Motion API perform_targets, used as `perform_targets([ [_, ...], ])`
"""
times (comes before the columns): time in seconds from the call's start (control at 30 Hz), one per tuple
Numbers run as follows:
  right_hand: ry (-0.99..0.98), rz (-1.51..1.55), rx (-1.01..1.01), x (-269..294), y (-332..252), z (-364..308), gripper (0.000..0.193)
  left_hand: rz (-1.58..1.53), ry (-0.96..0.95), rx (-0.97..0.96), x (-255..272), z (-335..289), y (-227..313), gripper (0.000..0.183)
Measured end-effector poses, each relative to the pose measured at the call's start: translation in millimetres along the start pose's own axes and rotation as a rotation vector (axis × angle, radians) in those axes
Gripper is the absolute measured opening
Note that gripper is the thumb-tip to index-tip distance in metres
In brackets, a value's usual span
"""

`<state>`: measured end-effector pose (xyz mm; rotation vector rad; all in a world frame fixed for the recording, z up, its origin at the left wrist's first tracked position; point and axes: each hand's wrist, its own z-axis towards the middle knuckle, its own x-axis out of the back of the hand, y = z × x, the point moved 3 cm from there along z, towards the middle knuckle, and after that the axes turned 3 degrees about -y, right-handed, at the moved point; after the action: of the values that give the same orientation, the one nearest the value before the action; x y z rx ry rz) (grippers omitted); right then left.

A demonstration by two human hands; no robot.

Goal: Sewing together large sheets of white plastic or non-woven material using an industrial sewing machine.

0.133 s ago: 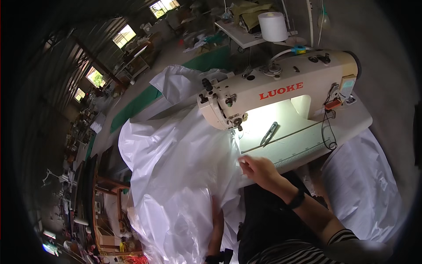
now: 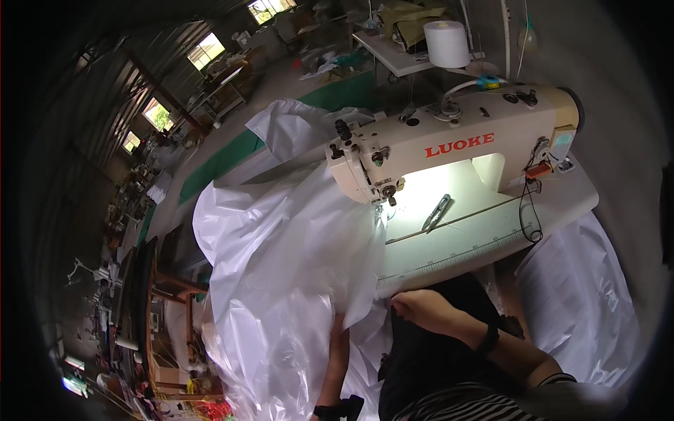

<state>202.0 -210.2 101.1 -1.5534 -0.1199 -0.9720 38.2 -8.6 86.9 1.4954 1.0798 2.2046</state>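
The sheet [image 2: 281,238], white and crumpled, covers most of the left side and spills toward the near side; its right edge runs from the head [image 2: 351,179] of the machine [image 2: 449,147] down toward the right hand [image 2: 425,311], and a far fold rises beyond the head. More white sheeting [image 2: 579,302] bulges at near right, past the near edge of the table [image 2: 484,230]. The table has a rounded right corner and a scale [image 2: 456,257] along its near edge; between this edge and the machine there is open room, broken by the tool [image 2: 437,213]. The machine closes off the far side of that room. The left forearm [image 2: 337,365] comes from the near side and passes behind the sheet, which hides the left hand; its grip cannot be told. A white cone [image 2: 447,43] stands beyond the machine. The right hand is just off the near edge, above the dark lap [image 2: 414,365], fingers curled; whether they pinch anything cannot be told. The grey tool lies slantwise, well apart from both arms.
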Motion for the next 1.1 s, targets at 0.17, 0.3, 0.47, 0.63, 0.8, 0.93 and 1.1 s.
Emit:
perform_targets([
  [0.17, -0.406, 0.553, 0.129, -105, 9, 56, 0.037, -0.001, -0.083, -0.241, 36, 16, 92, 0.037],
  [0.3, -0.529, 0.390, 0.099, -162, 11, 96, 0.038, 0.147, 0.044, -0.412, 49, 34, 135, 0.032],
  [0.47, -0.545, 0.297, 0.085, -189, 7, 165, 0.040, 0.675, -0.048, -0.538, 95, 50, 141, 0.038],
  [0.63, -0.515, 0.386, 0.097, -184, 7, 167, 0.041, -0.066, -0.203, -0.128, 157, 61, 108, 0.041],
  [0.8, -0.455, 0.720, 0.116, -119, -29, 82, 0.043, -0.117, -0.228, 0.400, 186, 47, 37, 0.031],
  [0.93, -0.344, 0.615, -0.077, -76, -66, 49, 0.069, -0.247, -0.217, 0.383, 172, 49, 34, 0.033],
  [1.1, -0.260, 0.262, 0.100, -77, -92, 62, 0.053, -0.199, -0.264, -0.029, 152, 38, 41, 0.039],
])
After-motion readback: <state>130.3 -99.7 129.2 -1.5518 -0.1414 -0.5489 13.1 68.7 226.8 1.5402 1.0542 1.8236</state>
